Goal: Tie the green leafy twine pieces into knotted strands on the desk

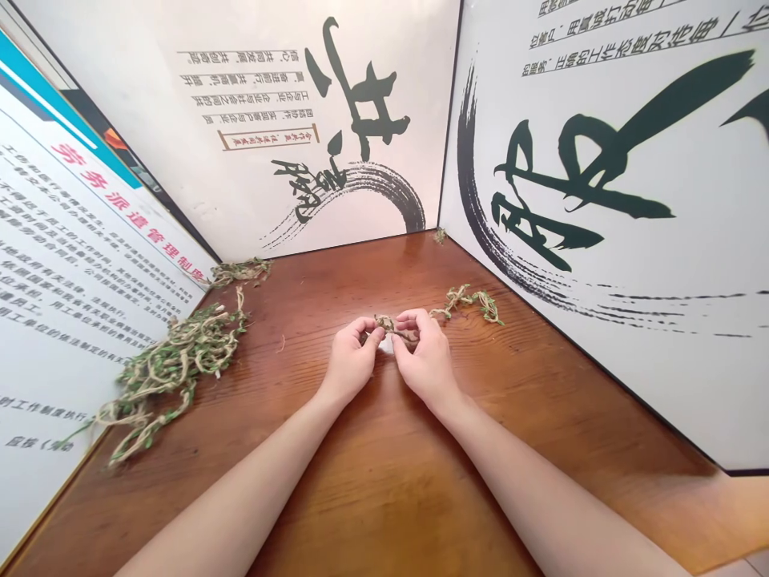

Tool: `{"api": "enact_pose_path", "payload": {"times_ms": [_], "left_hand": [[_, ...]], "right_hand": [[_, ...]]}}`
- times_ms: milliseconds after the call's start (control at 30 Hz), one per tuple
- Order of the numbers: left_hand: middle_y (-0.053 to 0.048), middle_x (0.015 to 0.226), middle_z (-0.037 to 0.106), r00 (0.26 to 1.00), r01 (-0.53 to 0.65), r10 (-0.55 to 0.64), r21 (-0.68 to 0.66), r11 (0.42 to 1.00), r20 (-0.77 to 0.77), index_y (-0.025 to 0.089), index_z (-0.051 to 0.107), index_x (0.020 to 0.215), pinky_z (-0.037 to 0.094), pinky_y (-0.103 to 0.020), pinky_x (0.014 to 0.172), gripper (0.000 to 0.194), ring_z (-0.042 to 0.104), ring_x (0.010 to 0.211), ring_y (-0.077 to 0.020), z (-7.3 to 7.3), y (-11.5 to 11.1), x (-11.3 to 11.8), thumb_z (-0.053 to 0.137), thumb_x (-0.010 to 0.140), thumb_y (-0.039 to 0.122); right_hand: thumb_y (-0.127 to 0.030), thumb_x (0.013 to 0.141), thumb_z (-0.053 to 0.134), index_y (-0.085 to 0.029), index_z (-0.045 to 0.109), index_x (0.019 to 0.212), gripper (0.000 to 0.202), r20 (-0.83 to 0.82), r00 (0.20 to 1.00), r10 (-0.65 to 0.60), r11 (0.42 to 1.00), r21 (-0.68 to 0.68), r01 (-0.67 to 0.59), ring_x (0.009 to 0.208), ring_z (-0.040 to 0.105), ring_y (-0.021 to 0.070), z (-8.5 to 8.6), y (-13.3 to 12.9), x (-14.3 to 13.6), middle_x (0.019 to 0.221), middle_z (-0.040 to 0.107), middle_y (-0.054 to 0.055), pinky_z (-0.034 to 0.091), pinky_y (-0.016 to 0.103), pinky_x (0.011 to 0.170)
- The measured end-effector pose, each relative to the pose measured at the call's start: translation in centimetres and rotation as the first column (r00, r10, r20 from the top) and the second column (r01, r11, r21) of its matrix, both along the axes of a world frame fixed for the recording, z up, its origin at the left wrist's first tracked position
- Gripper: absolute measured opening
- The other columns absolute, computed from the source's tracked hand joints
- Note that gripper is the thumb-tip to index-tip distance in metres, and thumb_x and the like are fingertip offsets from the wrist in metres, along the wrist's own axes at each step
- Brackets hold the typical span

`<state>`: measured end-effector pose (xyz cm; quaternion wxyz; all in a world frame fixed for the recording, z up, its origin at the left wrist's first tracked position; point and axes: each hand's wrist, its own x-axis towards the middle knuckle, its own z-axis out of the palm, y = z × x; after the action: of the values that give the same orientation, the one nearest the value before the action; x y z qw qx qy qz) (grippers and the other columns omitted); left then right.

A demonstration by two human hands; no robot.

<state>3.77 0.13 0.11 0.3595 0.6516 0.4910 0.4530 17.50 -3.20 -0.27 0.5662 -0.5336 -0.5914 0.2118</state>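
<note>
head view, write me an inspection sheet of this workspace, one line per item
surface: brown wood-grain tabletop, glossy
job's things: leafy twine at the fingertips; a loose length beyond the right hand, any join hidden; a tangled heap at the left
clutter: smaller bundle in the far left corner; tiny tuft where the back and right panels meet; thin reddish strand left of the hands
hands: left hand and right hand close together, both pinching the leafy twine
cables: nothing seen
surroundings: printed left panel, back panel and right panel bordering the tabletop
</note>
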Motion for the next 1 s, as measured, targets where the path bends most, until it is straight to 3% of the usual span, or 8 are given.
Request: {"api": "enact_pose_path", "payload": {"times_ms": [100,267,467,733,833,1000], "left_hand": [[-0.005,0.085,0.068,0.998,-0.061,0.061,0.040,0.997,-0.005,0.014,0.065,0.085,0.045,-0.029,0.077,0.019,0.059,0.078,-0.0158,0.0,0.0,0.1,0.059,0.085,0.032],[-0.005,0.090,0.067,0.992,-0.098,0.106,0.119,0.988,-0.067,0.015,0.064,0.090,0.045,-0.029,0.078,0.016,0.060,0.081,-0.0157,0.1,-0.5,0.2,0.055,0.091,0.029],[-0.007,0.096,0.067,0.990,-0.008,0.037,0.206,0.978,-0.133,0.015,0.064,0.096,0.046,-0.030,0.080,0.017,0.060,0.086,-0.0164,0.0,-1.1,0.3,0.052,0.095,0.028],[-0.003,0.087,0.063,0.960,0.080,0.029,0.376,0.923,-0.278,0.016,0.063,0.094,0.043,-0.025,0.071,0.012,0.056,0.078,-0.0126,-0.1,-1.2,0.4,0.052,0.096,0.019],[-0.002,0.089,0.064,0.954,0.096,0.029,0.397,0.913,-0.298,0.017,0.064,0.095,0.044,-0.024,0.073,0.011,0.057,0.079,-0.0117,-0.2,-1.2,0.4,0.053,0.096,0.018],[-0.001,0.088,0.065,0.955,0.077,0.046,0.394,0.916,-0.293,0.017,0.064,0.094,0.045,-0.024,0.072,0.010,0.058,0.078,-0.0110,-0.2,-1.3,0.5,0.054,0.095,0.019]], "right_hand": [[-0.019,0.082,0.056,-0.017,0.059,0.091,0.010,-0.001,0.998,-0.062,0.994,0.091,0.062,0.087,0.060,0.0188,0.4,-0.1,0.0,0.091,0.065,0.008,0.049,0.034,0.082],[-0.023,0.081,0.058,-0.016,0.066,0.083,0.010,-0.128,0.990,0.063,0.991,-0.107,-0.076,0.073,0.064,0.0167,0.6,0.1,0.1,0.082,0.070,0.006,0.051,0.031,0.074],[-0.022,0.077,0.060,-0.015,0.071,0.086,0.016,-0.302,0.947,0.113,0.947,-0.256,-0.195,0.080,0.068,0.0184,0.8,0.5,0.0,0.088,0.073,0.006,0.053,0.032,0.079],[-0.032,0.077,0.064,-0.013,0.072,0.094,0.027,-0.374,0.921,0.106,0.953,-0.226,-0.201,0.078,0.060,0.0168,0.4,0.9,0.1,0.090,0.071,0.007,0.048,0.032,0.077],[-0.031,0.073,0.068,-0.013,0.072,0.092,0.027,-0.547,0.833,0.086,0.948,-0.212,-0.237,0.069,0.054,0.0136,0.4,0.9,0.0,0.079,0.066,0.004,0.044,0.028,0.068],[-0.026,0.070,0.070,-0.012,0.065,0.087,0.022,-0.833,0.552,-0.045,0.880,-0.295,-0.373,0.052,0.043,0.0076,1.6,0.3,-0.8,0.059,0.053,-0.003,0.032,0.020,0.049]]}}
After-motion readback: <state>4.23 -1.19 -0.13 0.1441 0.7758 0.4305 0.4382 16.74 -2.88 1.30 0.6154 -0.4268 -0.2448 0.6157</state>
